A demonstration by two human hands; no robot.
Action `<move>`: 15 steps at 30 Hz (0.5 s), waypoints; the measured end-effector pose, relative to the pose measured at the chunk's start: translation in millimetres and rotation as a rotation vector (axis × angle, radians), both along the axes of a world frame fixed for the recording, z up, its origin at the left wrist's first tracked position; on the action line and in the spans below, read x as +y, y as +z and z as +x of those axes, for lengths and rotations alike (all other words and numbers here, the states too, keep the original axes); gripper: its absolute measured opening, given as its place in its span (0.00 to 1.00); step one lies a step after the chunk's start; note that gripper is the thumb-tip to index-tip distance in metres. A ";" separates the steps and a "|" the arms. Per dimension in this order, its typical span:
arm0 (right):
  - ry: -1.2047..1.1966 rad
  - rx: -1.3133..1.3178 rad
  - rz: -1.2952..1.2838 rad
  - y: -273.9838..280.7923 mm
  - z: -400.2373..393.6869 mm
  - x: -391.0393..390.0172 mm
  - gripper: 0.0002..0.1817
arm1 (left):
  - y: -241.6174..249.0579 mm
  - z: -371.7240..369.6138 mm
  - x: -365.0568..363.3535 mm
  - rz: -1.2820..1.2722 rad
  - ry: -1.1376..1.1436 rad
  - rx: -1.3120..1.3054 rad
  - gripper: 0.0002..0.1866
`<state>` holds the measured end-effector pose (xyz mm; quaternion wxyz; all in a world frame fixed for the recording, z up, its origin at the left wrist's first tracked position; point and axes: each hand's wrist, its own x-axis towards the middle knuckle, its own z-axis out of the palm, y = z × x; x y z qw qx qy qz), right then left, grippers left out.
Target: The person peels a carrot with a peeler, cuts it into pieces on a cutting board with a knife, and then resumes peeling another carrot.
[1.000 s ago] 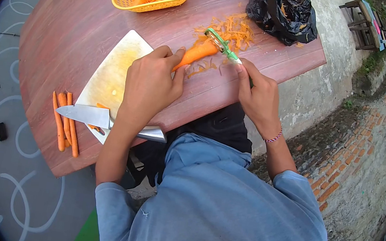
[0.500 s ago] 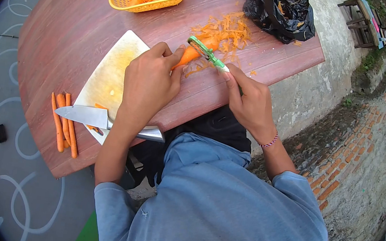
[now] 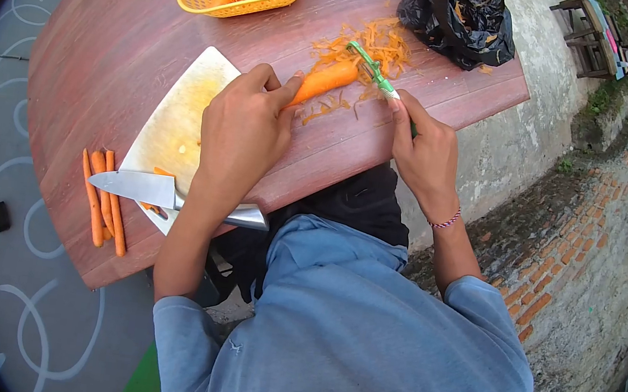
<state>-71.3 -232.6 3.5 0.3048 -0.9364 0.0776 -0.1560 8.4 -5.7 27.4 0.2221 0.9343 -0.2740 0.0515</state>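
left hand (image 3: 247,137) grips carrot (image 3: 325,82) steady so green peeler (image 3: 373,68), pinched in right hand (image 3: 425,151), can strip skin

Lighting: diffuse daylight, moderately bright and even across the table (image 3: 92,90), source out of view, shadows faint and soft-edged; pale sheen on the knife (image 3: 135,186) at the table's near left, small glints on the black bag (image 3: 456,25) at its far right. Sharpness: carrot (image 3: 328,83) and peeler (image 3: 373,68) above the table clear in outline, fine texture soft, no strong motion blur. Lens: wide, fisheye-like view, ground and bricks (image 3: 541,290) right of the table bending, surroundings dropping into black at the rounded edges.
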 end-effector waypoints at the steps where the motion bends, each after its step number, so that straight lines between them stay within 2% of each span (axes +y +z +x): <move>1: -0.016 0.033 0.038 0.1 1.5 -1.9 0.11 | 0.5 -0.1 -0.3 0.010 0.006 -0.013 0.21; 5: 0.127 -0.170 0.112 -3.6 -5.2 11.2 0.12 | 0.6 0.1 -1.3 0.019 0.015 -0.048 0.21; 8: 0.133 -0.139 0.085 -5.8 -3.3 8.1 0.13 | -1.7 -0.5 -1.0 0.021 0.018 -0.073 0.21; 10: -0.009 0.079 0.085 -0.2 0.1 -1.9 0.12 | -0.6 -1.7 -2.7 0.027 0.015 -0.099 0.21; 12: 0.006 0.022 0.072 -0.6 -3.0 4.5 0.12 | 0.3 -2.2 -4.6 0.030 0.009 -0.125 0.21; 14: 0.118 -0.196 0.146 -5.6 -5.3 12.3 0.13 | 0.6 -2.8 -5.2 0.042 0.009 -0.148 0.21; 15: 0.119 -0.195 0.148 -8.8 -5.8 12.4 0.13 | 0.6 -2.9 -4.8 0.043 0.010 -0.148 0.21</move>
